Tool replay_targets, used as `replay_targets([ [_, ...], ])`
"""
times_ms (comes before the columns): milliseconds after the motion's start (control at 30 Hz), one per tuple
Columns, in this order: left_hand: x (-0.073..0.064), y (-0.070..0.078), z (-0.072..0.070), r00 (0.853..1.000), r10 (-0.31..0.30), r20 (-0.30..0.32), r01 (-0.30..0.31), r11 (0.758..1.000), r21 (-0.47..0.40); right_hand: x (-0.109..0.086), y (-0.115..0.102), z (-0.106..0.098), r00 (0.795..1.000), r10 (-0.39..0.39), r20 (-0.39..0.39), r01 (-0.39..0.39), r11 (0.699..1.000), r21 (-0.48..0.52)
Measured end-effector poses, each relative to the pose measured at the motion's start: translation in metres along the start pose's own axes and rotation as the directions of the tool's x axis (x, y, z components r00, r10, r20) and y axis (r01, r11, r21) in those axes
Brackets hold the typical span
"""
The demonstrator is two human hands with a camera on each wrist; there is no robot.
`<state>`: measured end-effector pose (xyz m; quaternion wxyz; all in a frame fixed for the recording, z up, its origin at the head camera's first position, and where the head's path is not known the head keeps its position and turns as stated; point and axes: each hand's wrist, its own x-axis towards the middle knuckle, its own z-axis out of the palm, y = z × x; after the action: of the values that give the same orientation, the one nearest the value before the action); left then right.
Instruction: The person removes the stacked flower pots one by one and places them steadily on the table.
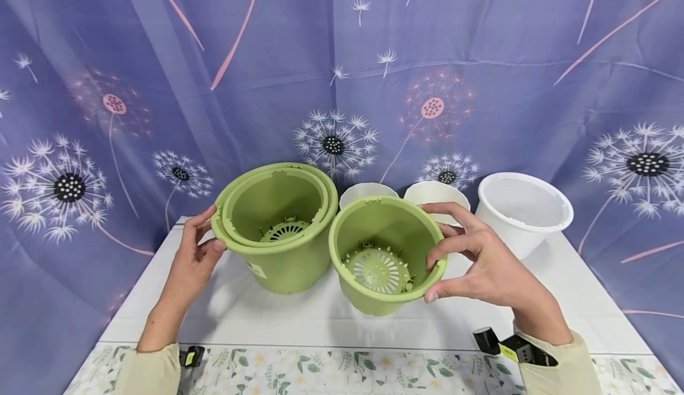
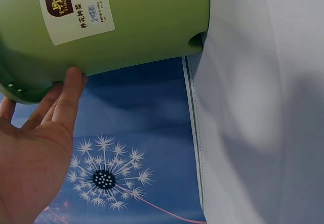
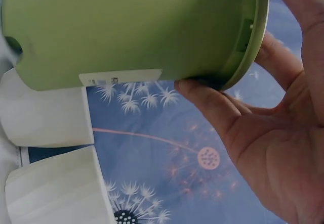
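Observation:
On the left of the head view stand two nested green flowerpots, an inner flowerpot [image 1: 275, 190] inside a larger outer flowerpot [image 1: 291, 270]. My left hand [image 1: 195, 258] grips the left side of the outer rim, its fingertips against the wall in the left wrist view. A smaller green flowerpot [image 1: 369, 306] with a slotted bottom is tilted toward me at the centre. My right hand [image 1: 483, 261] pinches its right rim, some fingers inside and the thumb outside. A white label [image 2: 78, 9] shows on the outer pot's side.
Behind the smaller green pot are two white pots [image 1: 435, 193], partly hidden by it and my right hand. A larger white pot [image 1: 521, 223] stands at the right. The white tabletop [image 1: 278, 318] has a floral strip in front, and a purple dandelion curtain [image 1: 256, 98] hangs behind.

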<state>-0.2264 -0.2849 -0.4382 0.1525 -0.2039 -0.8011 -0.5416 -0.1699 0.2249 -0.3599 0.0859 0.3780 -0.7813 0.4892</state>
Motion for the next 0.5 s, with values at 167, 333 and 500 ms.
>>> replay_targets([
  [167, 0.000, -0.001, 0.000, 1.000, 0.008, -0.002, -0.008, 1.000, -0.014, 0.001, 0.010, -0.002, 1.000, -0.009, 0.026, 0.009, 1.000, -0.004],
  [333, 0.000, -0.002, 0.001, 1.000, 0.013, -0.002, -0.013, 1.000, -0.027, 0.000, 0.019, -0.002, 0.999, 0.016, 0.043, -0.015, 1.000, -0.001],
  [500, 0.001, -0.002, 0.000, 1.000, 0.005, -0.003, -0.005, 1.000, -0.024, 0.000, 0.030, 0.001, 0.998, -0.018, 0.068, 0.016, 0.999, 0.030],
])
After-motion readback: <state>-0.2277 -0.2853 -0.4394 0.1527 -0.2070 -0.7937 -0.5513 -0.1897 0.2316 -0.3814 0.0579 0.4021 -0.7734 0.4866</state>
